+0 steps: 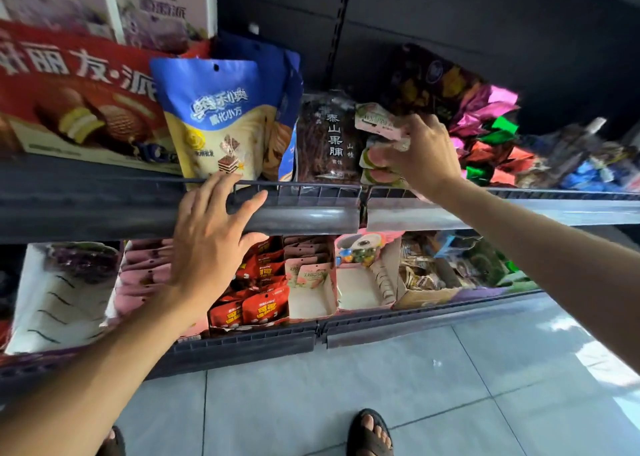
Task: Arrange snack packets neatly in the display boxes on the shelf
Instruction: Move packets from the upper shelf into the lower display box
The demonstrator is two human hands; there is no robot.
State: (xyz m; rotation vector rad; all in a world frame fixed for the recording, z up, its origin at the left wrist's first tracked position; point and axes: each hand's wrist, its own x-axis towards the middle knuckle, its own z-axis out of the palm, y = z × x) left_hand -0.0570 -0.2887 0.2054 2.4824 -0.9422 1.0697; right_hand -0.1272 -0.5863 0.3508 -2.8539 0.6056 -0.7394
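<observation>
Your right hand is up on the upper shelf, fingers pinched on a small pale green and pink snack packet, with more of the same packets stacked just beneath it, beside a dark hawthorn fruit-leather bag. Your left hand is spread wide and holds nothing, its fingertips resting over the shelf's front rail just below a blue and yellow wafer bag. On the lower shelf sit the display boxes: 1 packed with red packets, 1 white box holding only a few pale pink packets at its back, and a nearly empty box beside it. Foil-wrapped candies lie to the right of your right hand.
</observation>
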